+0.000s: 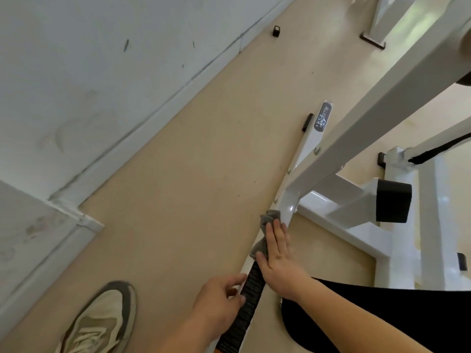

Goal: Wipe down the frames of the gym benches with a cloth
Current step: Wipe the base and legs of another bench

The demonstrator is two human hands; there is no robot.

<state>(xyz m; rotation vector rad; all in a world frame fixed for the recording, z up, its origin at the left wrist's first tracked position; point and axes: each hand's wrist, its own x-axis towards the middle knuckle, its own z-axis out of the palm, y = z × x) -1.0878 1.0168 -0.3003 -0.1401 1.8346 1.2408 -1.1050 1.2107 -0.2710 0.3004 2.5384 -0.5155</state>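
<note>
A white metal bench frame (362, 138) runs from the lower middle up to the right, with its foot bar (303, 159) lying on the floor. My right hand (279, 253) lies flat, pressing a grey cloth (265, 233) against the foot bar just below the joint with the slanted beam. My left hand (221, 299) rests beside it lower down, fingertips touching the black ribbed tread strip (251, 299) on the same bar, holding nothing.
The beige floor (191, 161) stretches left of the frame to a white wall with a skirting board (107, 154). My shoe (102, 322) stands at the lower left. A black-capped frame tube (393, 203) juts out at the right. A small black object (276, 31) lies near the wall.
</note>
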